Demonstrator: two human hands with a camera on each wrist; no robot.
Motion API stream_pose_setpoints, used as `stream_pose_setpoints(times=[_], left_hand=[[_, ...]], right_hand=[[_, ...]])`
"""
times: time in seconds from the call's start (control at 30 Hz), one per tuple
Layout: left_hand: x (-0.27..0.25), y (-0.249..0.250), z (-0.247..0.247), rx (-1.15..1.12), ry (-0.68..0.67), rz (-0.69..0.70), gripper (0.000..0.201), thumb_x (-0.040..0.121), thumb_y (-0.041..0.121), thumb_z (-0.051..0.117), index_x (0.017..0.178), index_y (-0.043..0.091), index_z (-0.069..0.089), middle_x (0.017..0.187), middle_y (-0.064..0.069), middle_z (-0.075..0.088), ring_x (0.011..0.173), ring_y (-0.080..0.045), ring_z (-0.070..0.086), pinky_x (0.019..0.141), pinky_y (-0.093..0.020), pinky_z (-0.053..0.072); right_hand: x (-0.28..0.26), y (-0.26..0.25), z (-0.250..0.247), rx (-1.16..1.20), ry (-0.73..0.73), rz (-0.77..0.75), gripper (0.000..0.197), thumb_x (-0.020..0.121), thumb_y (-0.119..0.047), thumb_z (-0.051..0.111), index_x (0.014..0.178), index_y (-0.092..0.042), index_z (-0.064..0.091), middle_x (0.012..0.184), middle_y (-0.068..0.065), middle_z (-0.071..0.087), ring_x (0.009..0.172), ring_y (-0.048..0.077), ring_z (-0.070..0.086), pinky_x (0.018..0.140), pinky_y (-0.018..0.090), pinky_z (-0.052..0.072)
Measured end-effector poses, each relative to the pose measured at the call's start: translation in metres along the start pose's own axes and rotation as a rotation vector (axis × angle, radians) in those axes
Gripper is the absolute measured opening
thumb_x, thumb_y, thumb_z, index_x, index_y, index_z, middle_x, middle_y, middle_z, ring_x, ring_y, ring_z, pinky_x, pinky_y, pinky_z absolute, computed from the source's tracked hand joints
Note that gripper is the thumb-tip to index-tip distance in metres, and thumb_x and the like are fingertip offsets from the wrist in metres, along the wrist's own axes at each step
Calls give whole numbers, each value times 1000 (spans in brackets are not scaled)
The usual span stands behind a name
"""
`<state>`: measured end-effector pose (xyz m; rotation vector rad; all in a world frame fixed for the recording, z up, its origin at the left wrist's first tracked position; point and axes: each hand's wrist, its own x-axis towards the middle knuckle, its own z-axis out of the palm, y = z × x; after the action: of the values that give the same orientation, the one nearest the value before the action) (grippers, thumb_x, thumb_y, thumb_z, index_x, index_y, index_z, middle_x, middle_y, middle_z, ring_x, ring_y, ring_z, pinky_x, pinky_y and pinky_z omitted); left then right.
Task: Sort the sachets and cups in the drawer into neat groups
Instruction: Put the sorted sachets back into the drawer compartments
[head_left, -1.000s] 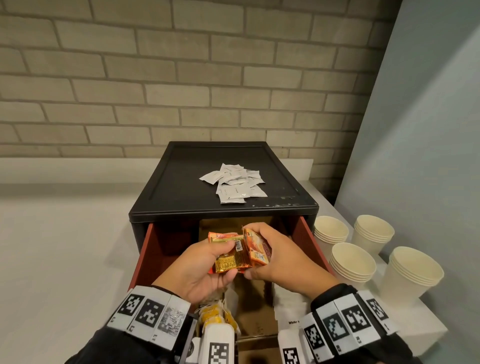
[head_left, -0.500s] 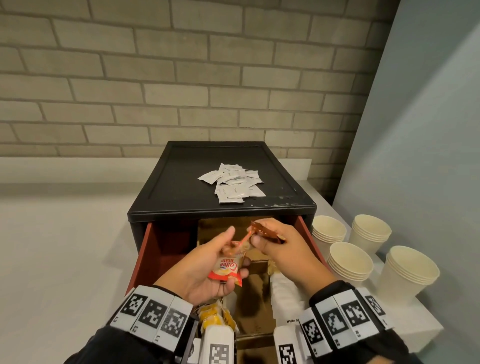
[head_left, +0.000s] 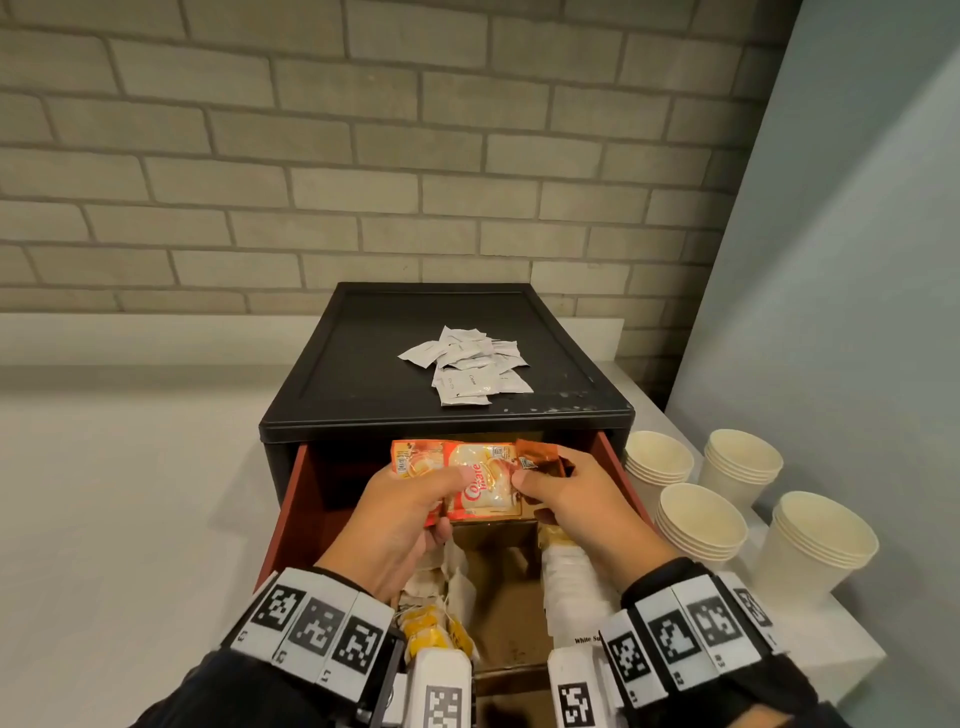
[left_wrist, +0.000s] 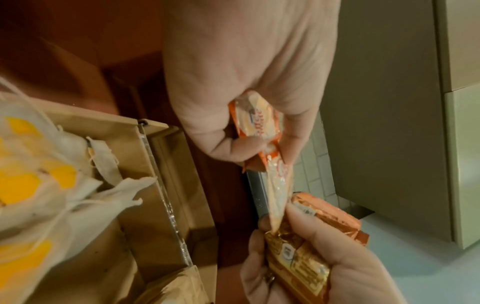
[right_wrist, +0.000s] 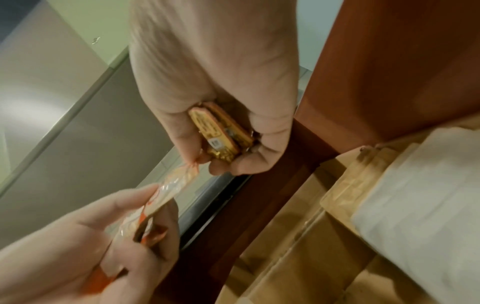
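Left hand: the left hand (head_left: 397, 512) is held above the open drawer (head_left: 296, 512), with thumb and fingers closed round the left part of an orange-and-white creamer sachet (head_left: 480, 486); a second orange sachet (head_left: 413, 457) fans out behind it at the top left.
Right hand: the right hand (head_left: 569, 506) pinches the right edge of the same creamer sachet between thumb and forefinger, and its remaining fingers curl round a small bundle of gold-and-brown sachets (right_wrist: 221, 133) pressed into the palm.
Sachet between the hands: it spans the gap from one hand to the other, above the drawer's back half and just in front of the black cabinet (head_left: 363, 364).
Drawer, left side: tea bags with yellow tags (left_wrist: 39, 174) lie heaped in the left cardboard compartment.
Drawer, right side: a white packet (head_left: 574, 587) fills the compartment along the right wall; its print is too small to read in full, possibly a sugar label.
Cabinet top: a loose pile of white sachets (head_left: 467, 366) lies right of the middle, toward the front edge.
Counter, right of the cabinet: four stacks of cream paper cups (head_left: 701, 522) stand upright close together on the white counter (head_left: 130, 493), near its right edge.
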<state>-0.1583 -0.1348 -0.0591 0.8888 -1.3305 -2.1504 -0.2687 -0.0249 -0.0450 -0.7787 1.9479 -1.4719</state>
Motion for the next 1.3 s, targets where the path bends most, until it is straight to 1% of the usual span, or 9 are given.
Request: stream_pose_setpoints(times=[0.07, 0.3, 0.5, 0.67, 0.83, 0.97, 1.07, 1.13, 1.3], left_hand=[[1, 0, -2, -27, 37, 24, 27, 84, 6, 65, 110, 5, 58, 96, -16, 70, 70, -18, 65, 38, -13, 40], [-2, -4, 2, -99, -64, 3, 31, 84, -5, 59, 113, 3, 56, 103, -18, 66, 85, -24, 66, 51, -20, 55], [-8, -17, 10, 55, -227, 68, 31, 83, -14, 57, 105, 7, 63, 92, -11, 71, 86, -22, 70, 63, -26, 58], [-6, -15, 11, 80, -278, 53, 41, 83, -18, 52, 114, 9, 59, 103, -13, 69, 91, -21, 68, 59, -24, 56], [-3, -22, 10, 201, -454, -7, 87, 60, -16, 51, 137, 23, 37, 126, -15, 54, 115, -27, 56, 71, -28, 56], [-8, -13, 9, -29, -538, -103, 75, 75, -31, 27, 126, 20, 50, 120, -17, 58, 111, -28, 59, 79, -36, 58], [-7, -10, 7, -142, -567, -167, 65, 76, -26, 19, 112, 10, 59, 104, -19, 62, 98, -30, 61, 67, -35, 60], [-6, -9, 6, -172, -588, -208, 58, 70, -21, 30, 110, 9, 60, 98, -19, 63, 93, -32, 61, 63, -35, 59], [-4, -10, 2, -175, -596, -278, 57, 60, 7, 48, 117, 9, 57, 102, -18, 65, 99, -33, 59, 86, -48, 48]], right_hand=[[-1, 1, 1, -85, -8, -43, 8, 91, -22, 58, 97, -28, 56, 100, -8, 61, 98, 12, 58, 79, 23, 47], [-2, 1, 7, -32, -59, 12, 53, 91, -48, 47, 139, -43, 24, 102, -1, 53, 74, 11, 58, 60, 19, 47], [-3, 9, 19, -2, -125, -49, 27, 90, -47, 51, 114, -40, 43, 100, -6, 62, 74, 9, 62, 52, 20, 49], [-2, 9, 18, -103, -118, -130, 59, 82, -37, 67, 131, -34, 35, 113, -8, 56, 102, 10, 59, 76, 22, 52], [1, 14, 19, -214, -132, -152, 77, 71, -44, 75, 135, -38, 32, 128, -2, 48, 114, 15, 53, 99, 36, 47], [0, 11, 15, -177, -150, -142, 63, 77, -24, 73, 129, -33, 39, 110, -11, 55, 102, 9, 57, 91, 32, 52], [-1, 10, 12, -191, -170, -131, 63, 79, -13, 68, 130, -32, 38, 105, -9, 54, 96, 8, 57, 83, 28, 53], [-1, 9, 12, -197, -196, -119, 67, 78, -12, 67, 133, -33, 34, 106, -11, 52, 97, 8, 56, 82, 26, 52], [-2, 10, 11, -232, -271, -100, 82, 76, -25, 75, 140, -36, 24, 118, -12, 49, 108, 7, 53, 91, 21, 46]])
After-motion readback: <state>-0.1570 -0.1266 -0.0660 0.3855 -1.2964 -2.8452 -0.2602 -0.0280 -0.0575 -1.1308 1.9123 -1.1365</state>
